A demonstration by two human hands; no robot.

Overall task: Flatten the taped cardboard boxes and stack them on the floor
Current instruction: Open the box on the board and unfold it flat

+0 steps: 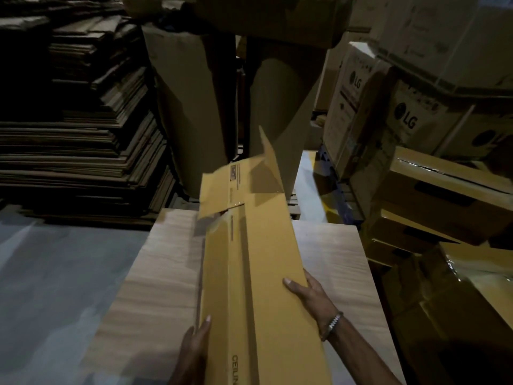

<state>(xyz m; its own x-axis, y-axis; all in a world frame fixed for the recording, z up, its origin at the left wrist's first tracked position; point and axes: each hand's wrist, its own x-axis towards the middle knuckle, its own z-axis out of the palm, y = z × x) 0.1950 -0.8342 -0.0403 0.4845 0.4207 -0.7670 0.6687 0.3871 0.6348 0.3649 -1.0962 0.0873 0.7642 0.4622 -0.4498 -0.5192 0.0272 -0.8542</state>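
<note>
A long narrow tan cardboard box stretches away from me in the middle of the view, its far end flaps loose and one flap standing up. My right hand grips its right edge, thumb on top and fingers wrapped underneath. My left hand presses straight fingers against the box's left side near the bottom of the frame. Under the box lies a large pale flattened cardboard sheet on the floor.
A tall stack of flattened cardboard fills the left. Upright cardboard rolls stand ahead. LG cartons and taped tan boxes pile up at the right. Grey floor shows at the left.
</note>
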